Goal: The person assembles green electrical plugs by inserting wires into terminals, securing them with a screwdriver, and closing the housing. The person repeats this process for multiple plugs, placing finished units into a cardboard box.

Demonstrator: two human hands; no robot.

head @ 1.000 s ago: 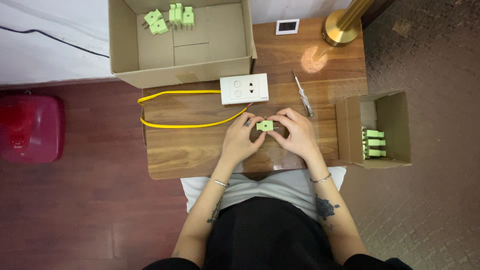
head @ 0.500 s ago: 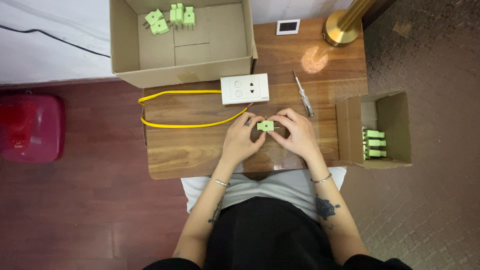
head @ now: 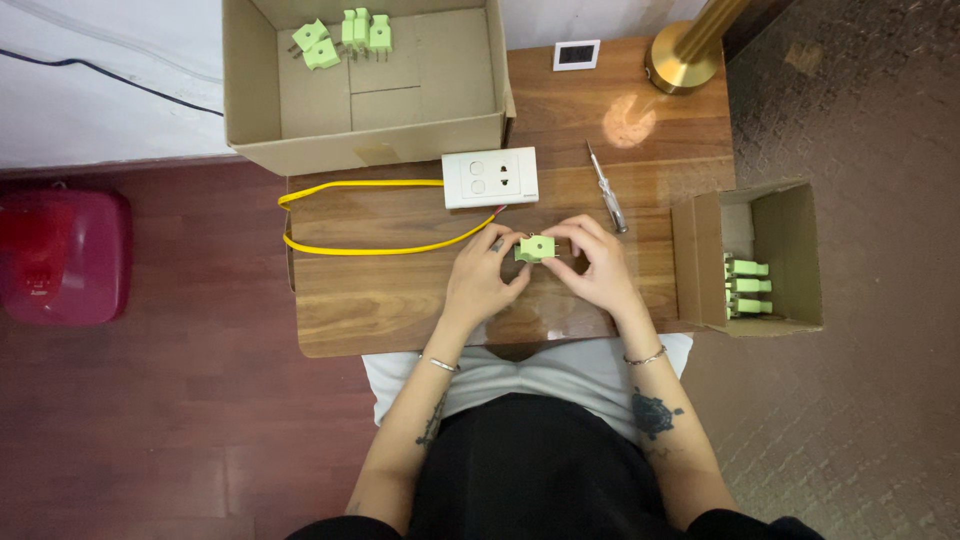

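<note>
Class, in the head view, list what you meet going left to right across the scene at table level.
Red case → yellow cable → left hand → green plug → right hand → small box

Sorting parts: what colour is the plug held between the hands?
Light green plug, clearest in the head view.

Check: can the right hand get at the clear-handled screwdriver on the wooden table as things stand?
Probably yes. The clear-handled screwdriver lies bare on the wooden table just beyond the right hand, nothing between. But both hands grip the small green plug; the left hand would have to hold it alone.
</note>
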